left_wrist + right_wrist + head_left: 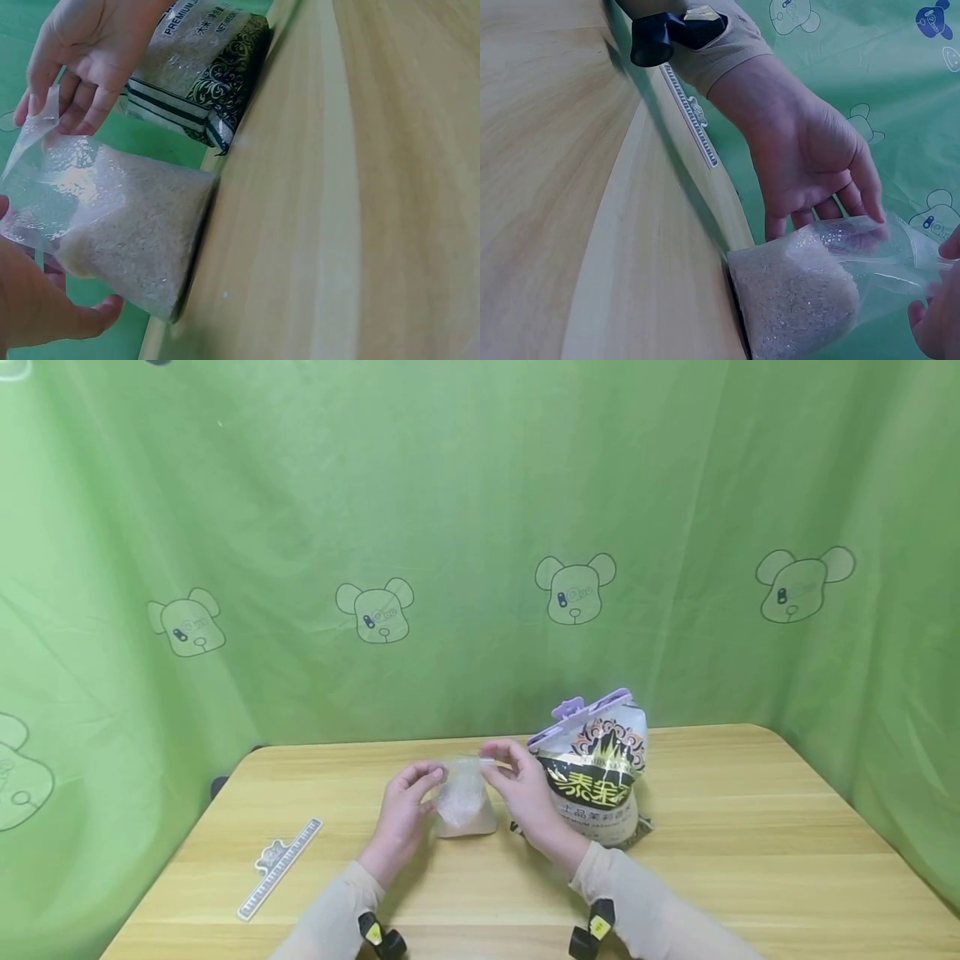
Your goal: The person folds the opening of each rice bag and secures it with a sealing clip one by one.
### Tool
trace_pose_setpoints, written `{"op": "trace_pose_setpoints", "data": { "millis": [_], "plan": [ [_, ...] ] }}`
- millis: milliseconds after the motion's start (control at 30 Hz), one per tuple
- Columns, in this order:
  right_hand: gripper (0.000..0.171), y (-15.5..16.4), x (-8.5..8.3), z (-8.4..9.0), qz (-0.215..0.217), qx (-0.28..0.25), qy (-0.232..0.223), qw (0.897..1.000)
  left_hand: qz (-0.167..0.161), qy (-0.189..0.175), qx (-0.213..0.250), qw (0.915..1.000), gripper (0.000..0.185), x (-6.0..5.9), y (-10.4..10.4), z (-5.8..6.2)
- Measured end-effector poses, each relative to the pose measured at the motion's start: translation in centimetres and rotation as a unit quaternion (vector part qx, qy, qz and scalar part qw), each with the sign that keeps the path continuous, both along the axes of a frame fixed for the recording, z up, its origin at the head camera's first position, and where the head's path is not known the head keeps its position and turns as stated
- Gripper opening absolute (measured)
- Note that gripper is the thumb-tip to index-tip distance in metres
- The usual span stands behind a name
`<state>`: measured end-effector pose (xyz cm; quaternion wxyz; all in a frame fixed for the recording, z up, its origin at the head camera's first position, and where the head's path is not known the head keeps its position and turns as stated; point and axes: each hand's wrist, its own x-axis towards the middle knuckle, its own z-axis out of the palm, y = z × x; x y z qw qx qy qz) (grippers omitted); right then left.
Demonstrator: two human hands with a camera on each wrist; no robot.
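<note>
A clear plastic bag of rice [467, 810] stands upright on the table between both hands, its upper part loose and see-through. My left hand [402, 814] pinches the bag's upper left side; in the right wrist view its thumb lies on the near face and its fingers behind. With thumb and fingers my right hand [525, 789] pinches the bag's top right corner, also visible in the left wrist view. White grains fill the lower part of the bag [150, 225]. Whether the bag's mouth is sealed, I cannot tell.
Right of the bag stands a large printed rice sack [600, 777], its folded top held by a purple clip [581, 718]. At the left lies a white clip [281, 868] with piano-key marks. A green curtain [465, 527] hangs behind the wooden table [750, 827].
</note>
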<state>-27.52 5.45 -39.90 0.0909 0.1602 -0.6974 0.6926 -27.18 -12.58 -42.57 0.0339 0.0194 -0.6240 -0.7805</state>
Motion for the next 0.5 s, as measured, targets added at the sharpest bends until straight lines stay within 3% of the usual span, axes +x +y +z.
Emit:
{"op": "trace_pose_setpoints", "data": {
  "millis": [267, 500],
  "plan": [
    [0.034, 0.33, -0.13, -0.08, 0.006, -0.015, -0.017, 1.000, -0.016, 0.014, -0.020, 0.9996, 0.015, 0.16, -0.12, 0.45],
    [0.032, 0.48, -0.31, -0.05, -0.002, -0.006, -0.022, 1.000, -0.010, 0.012, -0.042, 0.9990, 0.015, 0.22, 0.04, 0.61]
  ]
}}
